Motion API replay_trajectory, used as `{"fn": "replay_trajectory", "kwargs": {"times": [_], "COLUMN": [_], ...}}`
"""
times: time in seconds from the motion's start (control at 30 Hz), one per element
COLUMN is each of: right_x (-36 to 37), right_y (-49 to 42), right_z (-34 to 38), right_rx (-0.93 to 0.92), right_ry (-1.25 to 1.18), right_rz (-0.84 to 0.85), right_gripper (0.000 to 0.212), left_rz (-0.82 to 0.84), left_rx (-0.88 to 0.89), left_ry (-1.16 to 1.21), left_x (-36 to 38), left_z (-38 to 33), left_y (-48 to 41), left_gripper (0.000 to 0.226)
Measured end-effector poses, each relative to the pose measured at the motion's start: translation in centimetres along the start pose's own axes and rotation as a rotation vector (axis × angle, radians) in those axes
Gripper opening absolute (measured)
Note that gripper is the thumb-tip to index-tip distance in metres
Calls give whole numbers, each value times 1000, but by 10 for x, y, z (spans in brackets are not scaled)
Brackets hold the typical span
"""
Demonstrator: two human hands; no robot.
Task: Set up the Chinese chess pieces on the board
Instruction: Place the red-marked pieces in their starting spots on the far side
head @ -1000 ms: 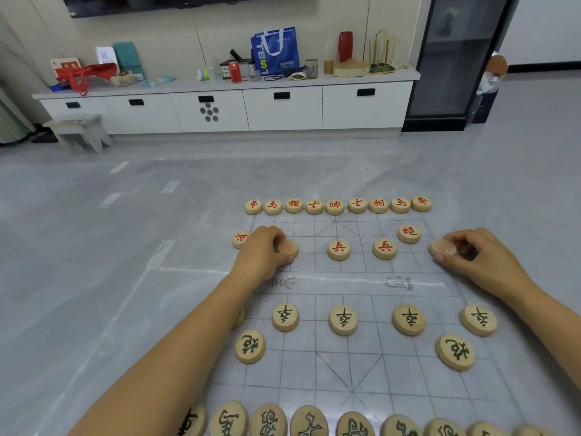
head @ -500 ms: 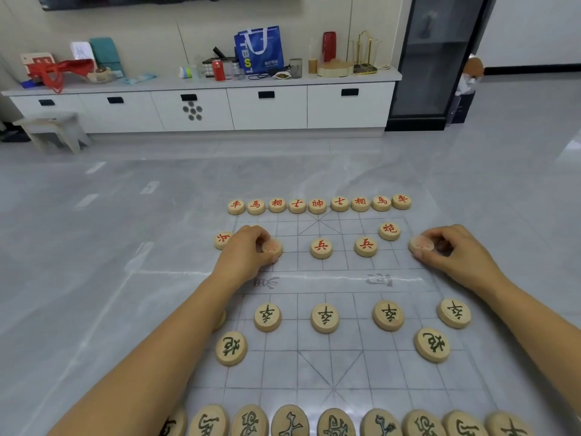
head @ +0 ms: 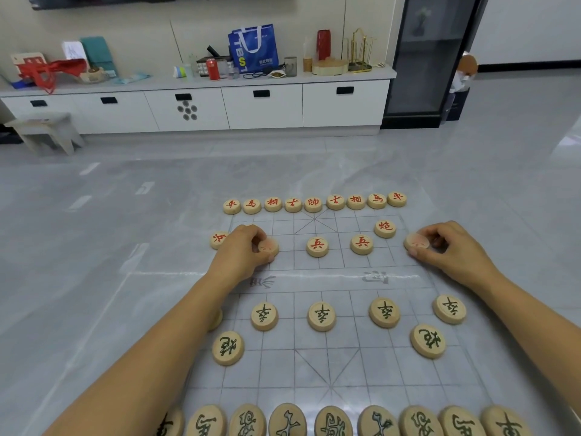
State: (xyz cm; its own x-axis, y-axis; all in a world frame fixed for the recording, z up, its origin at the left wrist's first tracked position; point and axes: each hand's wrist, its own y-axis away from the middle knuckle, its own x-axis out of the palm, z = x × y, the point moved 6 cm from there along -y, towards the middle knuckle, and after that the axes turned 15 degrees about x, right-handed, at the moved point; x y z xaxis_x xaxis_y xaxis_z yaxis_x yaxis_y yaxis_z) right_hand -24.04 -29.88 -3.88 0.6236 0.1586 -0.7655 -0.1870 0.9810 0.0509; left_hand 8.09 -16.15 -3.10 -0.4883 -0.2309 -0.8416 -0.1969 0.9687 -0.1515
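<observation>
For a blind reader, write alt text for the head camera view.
Two hands each hold a red-lettered chess piece: left hand and right hand, at the far soldier row of a clear board on a grey floor; most pieces stand set.

red 兵 on two pieces [head: 317, 246], 帥 on back-row piece [head: 313, 204]

Left hand [head: 243, 250] and right hand [head: 452, 247] reach forward, fingers curled, pinching.

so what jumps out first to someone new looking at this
Two bare hands on the far half of the clear plastic chess board: the left hand and right hand each pinch a round wooden red-marked piece. Dark-lettered wooden discs sit nearer, opposite a row of red-lettered discs.
</observation>
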Motion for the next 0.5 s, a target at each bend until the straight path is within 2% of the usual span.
{"fn": "replay_trajectory", "kwargs": {"times": [0.5], "right_x": [0], "right_y": [1], "right_z": [1], "right_rx": [13], "right_ry": [6], "right_rz": [7], "right_gripper": [28], "left_rz": [-39], "left_rx": [-2], "left_ry": [8], "left_x": [-2], "left_z": [-4], "left_y": [4], "left_gripper": [46]}}
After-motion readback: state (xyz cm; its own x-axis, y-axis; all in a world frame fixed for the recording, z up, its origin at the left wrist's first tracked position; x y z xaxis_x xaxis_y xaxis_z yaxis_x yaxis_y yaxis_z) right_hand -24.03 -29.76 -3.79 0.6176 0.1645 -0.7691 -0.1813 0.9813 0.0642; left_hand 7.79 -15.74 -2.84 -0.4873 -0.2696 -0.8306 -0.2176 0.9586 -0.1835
